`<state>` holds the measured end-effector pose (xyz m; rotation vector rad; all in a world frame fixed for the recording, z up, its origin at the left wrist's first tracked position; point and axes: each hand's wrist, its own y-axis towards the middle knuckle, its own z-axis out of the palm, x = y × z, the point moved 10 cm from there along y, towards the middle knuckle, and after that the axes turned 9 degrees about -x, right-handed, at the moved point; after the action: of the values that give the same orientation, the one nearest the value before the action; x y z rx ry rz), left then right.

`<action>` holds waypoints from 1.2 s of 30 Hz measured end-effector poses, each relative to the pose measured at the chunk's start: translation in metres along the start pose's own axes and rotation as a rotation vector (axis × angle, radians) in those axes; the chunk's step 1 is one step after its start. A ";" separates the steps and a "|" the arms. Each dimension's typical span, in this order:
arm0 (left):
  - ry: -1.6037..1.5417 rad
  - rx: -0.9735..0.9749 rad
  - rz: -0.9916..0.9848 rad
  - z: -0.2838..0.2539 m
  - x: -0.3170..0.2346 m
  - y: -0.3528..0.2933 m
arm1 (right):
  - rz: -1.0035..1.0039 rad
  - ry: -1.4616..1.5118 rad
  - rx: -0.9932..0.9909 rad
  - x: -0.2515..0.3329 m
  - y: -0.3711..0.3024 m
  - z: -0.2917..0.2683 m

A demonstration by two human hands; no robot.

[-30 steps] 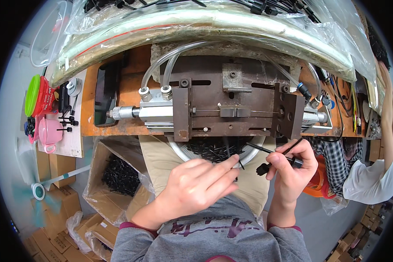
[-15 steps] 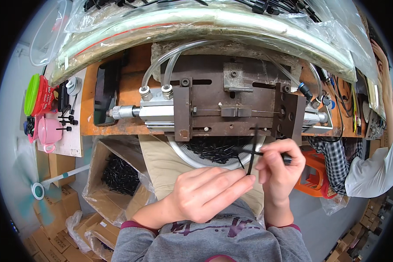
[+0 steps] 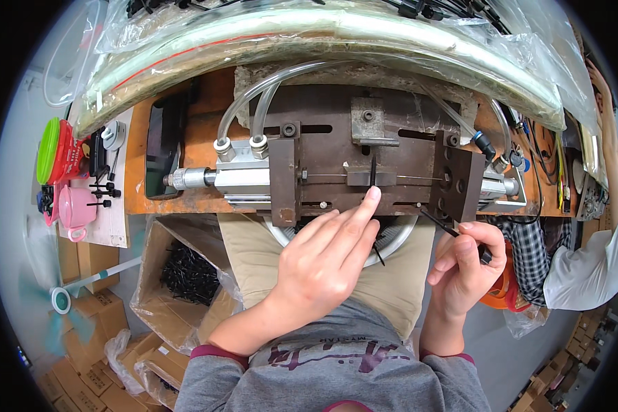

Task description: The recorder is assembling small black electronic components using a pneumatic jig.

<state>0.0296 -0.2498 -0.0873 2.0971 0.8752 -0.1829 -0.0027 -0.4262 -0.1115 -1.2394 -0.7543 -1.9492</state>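
The left hand (image 3: 325, 261) is held palm down, index finger stretched forward, a slim black rod (image 3: 373, 169) gripped at its tip, thumb hidden. Rightward, another rod (image 3: 438, 223) is grasped, slanting forward-left, by the curled right hand (image 3: 471, 266). The slim black rod is pointed straight away across a small metal block (image 3: 358, 178), with room on each side before brown uprights (image 3: 284, 182).

Compared with half a second earlier, we see the hands drawn apart. The left hand (image 3: 326, 261) now reaches forward over the white basket (image 3: 396, 240) to the machine, where the thin black rod (image 3: 373, 167) at its fingertip points away from the body across the small metal block (image 3: 356, 178); whether it touches, we cannot tell. The right hand (image 3: 470, 264) lies farther right, its dark stem (image 3: 438, 223) now clear of that rod.
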 end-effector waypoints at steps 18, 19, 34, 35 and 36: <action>0.025 0.049 -0.068 0.003 0.005 0.008 | -0.025 -0.152 0.044 0.010 -0.004 0.015; 0.027 0.049 -0.069 0.003 0.005 0.008 | -0.018 -0.149 0.027 0.010 -0.004 0.015; -0.189 0.142 -0.118 -0.007 0.003 -0.004 | -0.131 -0.102 0.244 0.017 -0.014 0.031; -0.224 0.174 -0.115 -0.006 0.001 -0.007 | -0.152 -0.134 0.233 0.017 -0.016 0.032; -0.259 0.206 -0.112 -0.004 -0.001 -0.011 | -0.195 -0.145 0.235 0.020 -0.016 0.035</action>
<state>0.0214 -0.2424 -0.0912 2.1512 0.8447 -0.6132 -0.0035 -0.3942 -0.0817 -1.2086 -1.1812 -1.8703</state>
